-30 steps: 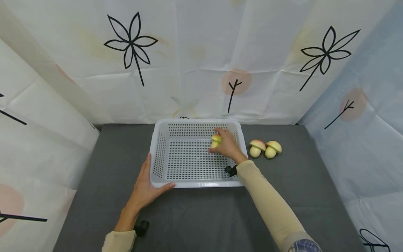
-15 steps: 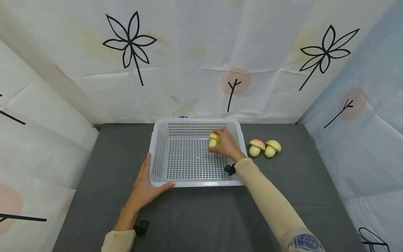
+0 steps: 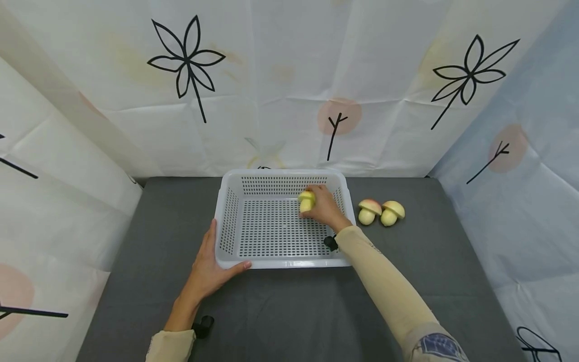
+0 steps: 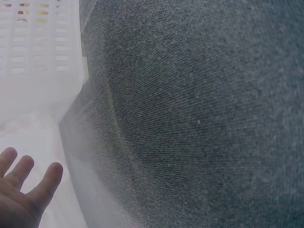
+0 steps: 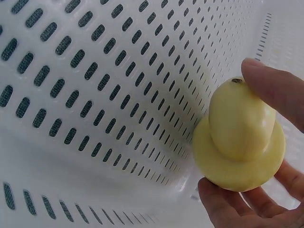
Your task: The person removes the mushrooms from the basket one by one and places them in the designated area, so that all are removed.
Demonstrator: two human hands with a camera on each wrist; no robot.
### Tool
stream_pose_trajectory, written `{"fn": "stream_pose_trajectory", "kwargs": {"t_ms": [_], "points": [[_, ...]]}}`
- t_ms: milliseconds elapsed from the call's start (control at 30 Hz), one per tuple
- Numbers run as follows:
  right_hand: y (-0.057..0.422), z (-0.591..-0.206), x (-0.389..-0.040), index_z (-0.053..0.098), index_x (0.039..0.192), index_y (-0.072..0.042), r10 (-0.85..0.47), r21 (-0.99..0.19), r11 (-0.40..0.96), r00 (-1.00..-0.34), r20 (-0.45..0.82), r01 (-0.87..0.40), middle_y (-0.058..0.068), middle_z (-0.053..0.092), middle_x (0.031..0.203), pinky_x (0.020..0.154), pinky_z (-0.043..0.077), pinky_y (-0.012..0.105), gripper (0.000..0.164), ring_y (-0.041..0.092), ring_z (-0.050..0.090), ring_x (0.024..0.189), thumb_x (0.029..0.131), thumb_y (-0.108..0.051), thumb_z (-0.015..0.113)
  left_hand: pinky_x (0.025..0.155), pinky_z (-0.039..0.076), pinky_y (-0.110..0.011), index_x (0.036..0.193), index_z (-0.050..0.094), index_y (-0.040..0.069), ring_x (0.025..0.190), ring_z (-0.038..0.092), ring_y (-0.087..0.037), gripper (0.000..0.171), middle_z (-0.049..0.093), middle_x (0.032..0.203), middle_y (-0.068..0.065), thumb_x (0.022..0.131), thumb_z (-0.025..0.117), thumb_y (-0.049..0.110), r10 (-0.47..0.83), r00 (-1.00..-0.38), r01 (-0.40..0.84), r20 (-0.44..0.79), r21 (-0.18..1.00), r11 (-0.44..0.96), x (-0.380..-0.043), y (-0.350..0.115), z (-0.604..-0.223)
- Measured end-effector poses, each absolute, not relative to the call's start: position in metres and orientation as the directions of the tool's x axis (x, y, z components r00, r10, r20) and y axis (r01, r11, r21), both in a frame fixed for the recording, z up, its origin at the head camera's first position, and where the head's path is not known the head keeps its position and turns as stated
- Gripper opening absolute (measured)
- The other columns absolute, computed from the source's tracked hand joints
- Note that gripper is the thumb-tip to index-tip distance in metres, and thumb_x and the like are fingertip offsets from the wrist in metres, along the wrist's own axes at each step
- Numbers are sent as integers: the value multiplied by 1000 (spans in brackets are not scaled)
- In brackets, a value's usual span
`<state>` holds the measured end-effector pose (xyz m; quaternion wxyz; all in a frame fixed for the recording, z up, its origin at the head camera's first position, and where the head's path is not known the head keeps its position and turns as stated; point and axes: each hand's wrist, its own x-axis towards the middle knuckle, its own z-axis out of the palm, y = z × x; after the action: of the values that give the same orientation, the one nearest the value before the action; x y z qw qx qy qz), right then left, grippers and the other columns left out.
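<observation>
Inside the white perforated basket (image 3: 285, 264), my right hand (image 3: 323, 207) grips a yellow toy mushroom (image 3: 306, 202). The right wrist view shows the mushroom (image 5: 240, 137) close up, thumb on its stem and fingers around its cap, near the basket's slotted surface. My left hand (image 3: 210, 269) rests against the basket's near left corner, thumb along the front rim and fingers straight up the left side. In the left wrist view, straight fingers of the left hand (image 4: 28, 190) show beside the basket wall (image 4: 38, 90).
Two more mushrooms, one with a reddish cap (image 3: 369, 211) and one with a yellow cap (image 3: 392, 213), lie just right of the basket. Dark grey cloth (image 3: 289, 317) covers the table. Patterned white curtains (image 3: 289, 75) enclose the back and sides.
My right hand has turned slightly and the mushroom in it has shifted a little to the left, showing more of itself. The left hand and the basket stay in place.
</observation>
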<state>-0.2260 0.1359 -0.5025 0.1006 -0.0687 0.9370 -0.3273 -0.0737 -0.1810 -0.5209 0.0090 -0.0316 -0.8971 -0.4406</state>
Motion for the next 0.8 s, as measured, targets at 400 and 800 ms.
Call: {"fn": "stream_pose_trajectory", "kwargs": {"t_ms": [400, 800], "points": [[138, -506, -227, 47, 147, -1, -185, -610, 792, -966, -178, -39, 20, 50, 130, 97, 46, 50, 87, 35, 53, 113, 75, -19, 92, 101, 31, -70, 164, -3, 26, 137, 36, -41, 135, 20, 164, -16, 71, 92, 46, 50, -998, 64, 42, 787, 614, -73, -181, -522], [137, -506, -227, 44, 150, 1, -187, -596, 803, -960, -211, -26, 21, 46, 139, 102, 43, 50, 94, 38, 50, 121, 72, -16, 94, 102, 30, -70, 164, -3, 27, 138, 36, -42, 135, 20, 164, -15, 71, 92, 47, 45, -998, 54, 34, 783, 619, -73, -182, -523]]}}
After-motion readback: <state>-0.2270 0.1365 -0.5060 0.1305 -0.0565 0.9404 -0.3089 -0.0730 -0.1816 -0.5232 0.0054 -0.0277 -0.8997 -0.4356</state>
